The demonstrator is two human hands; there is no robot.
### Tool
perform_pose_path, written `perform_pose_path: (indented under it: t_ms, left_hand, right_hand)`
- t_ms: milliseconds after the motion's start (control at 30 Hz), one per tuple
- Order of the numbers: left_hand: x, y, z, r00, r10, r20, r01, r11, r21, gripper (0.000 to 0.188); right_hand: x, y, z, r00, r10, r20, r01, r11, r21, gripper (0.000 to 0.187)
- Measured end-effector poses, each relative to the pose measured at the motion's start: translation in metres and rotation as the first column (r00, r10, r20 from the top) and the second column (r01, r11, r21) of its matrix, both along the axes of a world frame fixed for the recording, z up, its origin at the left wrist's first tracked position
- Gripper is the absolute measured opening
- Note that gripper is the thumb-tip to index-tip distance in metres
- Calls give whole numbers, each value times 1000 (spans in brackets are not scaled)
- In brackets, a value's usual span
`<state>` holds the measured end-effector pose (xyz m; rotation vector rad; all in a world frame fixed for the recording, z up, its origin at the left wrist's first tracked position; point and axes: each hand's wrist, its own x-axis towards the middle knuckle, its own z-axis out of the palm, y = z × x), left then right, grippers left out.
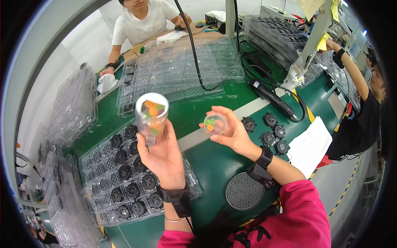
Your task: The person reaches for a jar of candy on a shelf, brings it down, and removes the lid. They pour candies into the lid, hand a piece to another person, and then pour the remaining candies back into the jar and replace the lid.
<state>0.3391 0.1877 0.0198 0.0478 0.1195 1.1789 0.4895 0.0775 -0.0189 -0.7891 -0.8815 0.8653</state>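
Observation:
My left hand (164, 159) is wrapped round a clear plastic jar (142, 116) with a white rim, raised above the tray and tilted so its mouth shows. Inside the jar lie orange, green and purple pieces (152, 109) that look like gummy candies. To its right, my right hand (233, 134) grips a small clear round cup (223, 126) by its sides, apart from the jar. A few green and orange pieces (211, 123) sit in this cup; whether it is a lid or a shallow cup I cannot tell.
Below my left hand a clear compartment tray (97, 180) holds several black round parts; more black parts (269, 138) lie right, near white paper (310, 146). A black hot-air tool (271, 97), cables, a round grey mesh (245, 191) and stacked trays surround them. Two people work nearby.

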Motion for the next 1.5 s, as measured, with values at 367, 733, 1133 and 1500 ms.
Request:
perform_pose_path:
  t_ms: [367,733,1133,1500]
  left_hand:
    - [-34,6,37,894,40,446,-35,999,-19,49]
    - [-64,33,28,916,168,366,-176,984,-11,46]
    - [-50,29,21,966,149,211,-119,982,-148,47]
    - [-49,30,18,974,144,178,-103,970,-222,48]
  right_hand:
    - [13,58,15,965,-46,258,97,977,-191,61]
    - [30,191,18,925,-216,314,288,935,-207,69]
    - [84,284,-22,783,-452,428,562,808,-176,65]
    - [83,282,-24,788,-433,438,558,802,-211,61]
